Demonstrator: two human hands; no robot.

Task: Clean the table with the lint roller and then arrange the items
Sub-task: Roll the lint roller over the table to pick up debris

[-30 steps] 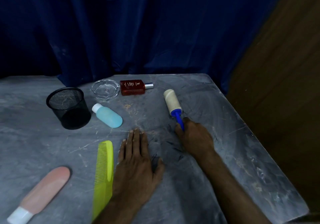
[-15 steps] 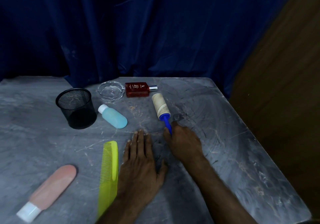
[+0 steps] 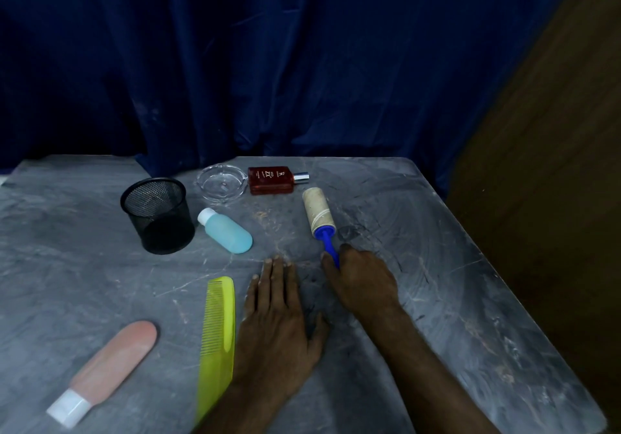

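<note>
a: right hand (image 3: 364, 282) curled around the blue plastic handle of the cream-papered lint roller (image 3: 318, 212), roll pressed on the scuffed grey table (image 3: 470, 299) toward its far right corner.
b: left hand (image 3: 277, 326) flat on the table, fingers straight and close together, holding nothing, thumb out to the side.
a: long yellow-green plastic comb (image 3: 216, 336) just beside that hand, near the front edge.
b: pink tube with a white cap (image 3: 104, 371) lying toward the front left corner.
a: along the far edge, a black mesh cup (image 3: 158, 215), a pale blue bottle with a white cap (image 3: 225, 235) on its side, a clear glass dish (image 3: 221, 183), a flat reddish-brown bottle with a silver cap (image 3: 274, 180) lying down.
</note>
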